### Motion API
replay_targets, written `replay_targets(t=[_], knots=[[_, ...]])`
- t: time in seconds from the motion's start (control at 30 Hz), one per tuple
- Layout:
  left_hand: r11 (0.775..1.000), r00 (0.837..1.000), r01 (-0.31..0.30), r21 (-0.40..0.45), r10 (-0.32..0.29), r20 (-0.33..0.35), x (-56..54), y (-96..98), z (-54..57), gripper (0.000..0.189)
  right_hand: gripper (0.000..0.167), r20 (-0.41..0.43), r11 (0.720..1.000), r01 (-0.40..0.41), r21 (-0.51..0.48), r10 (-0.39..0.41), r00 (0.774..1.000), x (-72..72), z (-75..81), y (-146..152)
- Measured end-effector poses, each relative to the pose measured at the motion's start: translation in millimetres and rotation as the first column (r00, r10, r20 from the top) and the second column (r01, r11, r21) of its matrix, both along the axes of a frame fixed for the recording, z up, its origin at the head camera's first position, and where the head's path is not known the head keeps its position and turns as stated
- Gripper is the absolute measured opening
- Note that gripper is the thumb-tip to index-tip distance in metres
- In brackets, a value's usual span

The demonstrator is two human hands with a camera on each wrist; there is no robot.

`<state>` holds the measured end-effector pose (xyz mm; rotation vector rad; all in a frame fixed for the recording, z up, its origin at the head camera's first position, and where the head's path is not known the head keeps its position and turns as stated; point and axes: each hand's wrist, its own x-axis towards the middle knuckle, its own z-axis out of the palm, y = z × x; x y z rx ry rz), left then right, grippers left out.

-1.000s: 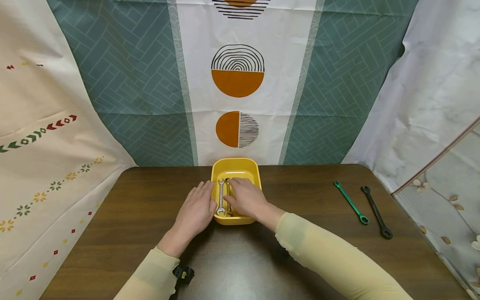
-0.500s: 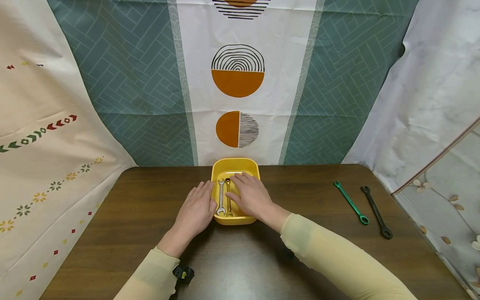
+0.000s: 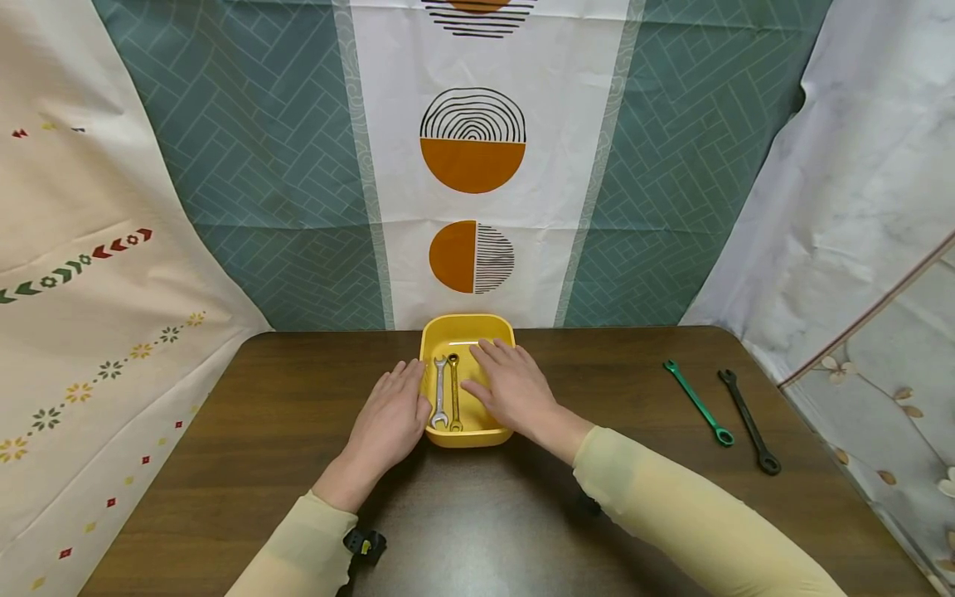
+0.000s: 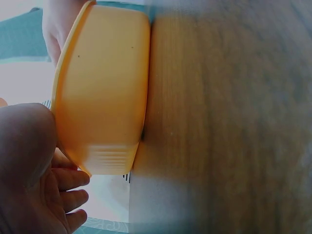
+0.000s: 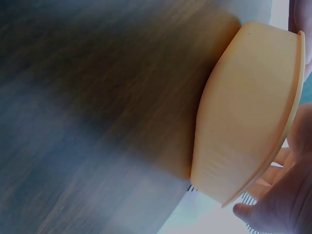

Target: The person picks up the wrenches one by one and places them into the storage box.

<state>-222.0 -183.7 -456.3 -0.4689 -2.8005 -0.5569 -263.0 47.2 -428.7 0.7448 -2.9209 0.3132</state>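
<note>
A yellow plastic bin (image 3: 467, 323) stands at the table's back edge. Along its left side lie a silver open-ended wrench (image 3: 440, 394) and, parallel to it, a brass-coloured combination wrench (image 3: 455, 398). My left hand (image 3: 391, 410) rests at the bin's left rim with fingers extended; the left wrist view shows the thumb side right at the rim of the yellow bin (image 4: 105, 83). Over the bin's right side lies my right hand (image 3: 515, 385), fingers spread, thumb pointing toward the brass-coloured wrench but apart from it. Neither hand holds a wrench. The right hand covers part of the bin's right wall.
On the right of the brown table (image 3: 298, 390) lie a green wrench (image 3: 699, 404) and a longer black wrench (image 3: 749, 423), side by side and slanted. A patterned curtain (image 3: 477, 265) hangs directly behind the table's back edge. More cloth hangs along both sides.
My right hand has let go of the brass-coloured wrench and shifted right, uncovering it. That wrench now lies fully visible beside the silver one. The left hand has stayed in place.
</note>
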Motion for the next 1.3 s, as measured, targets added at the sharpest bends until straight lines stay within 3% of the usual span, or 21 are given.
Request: replay_targets(t=[0.57,1.3], knots=[[1.0,1.0,-0.006,0.009,0.006,0.018,-1.2,0.3,-0.5,0.058,0.072,-0.006,1.0,0.006,-0.009,-0.006,1.0,-0.9,6.0,39.4],[1.0,0.999,-0.011,0.007,0.011,0.033,-1.3,-0.2,-0.8,0.059,0.074,-0.008,0.995,0.081,-0.058,-0.081,0.997,0.7,5.3,92.1]])
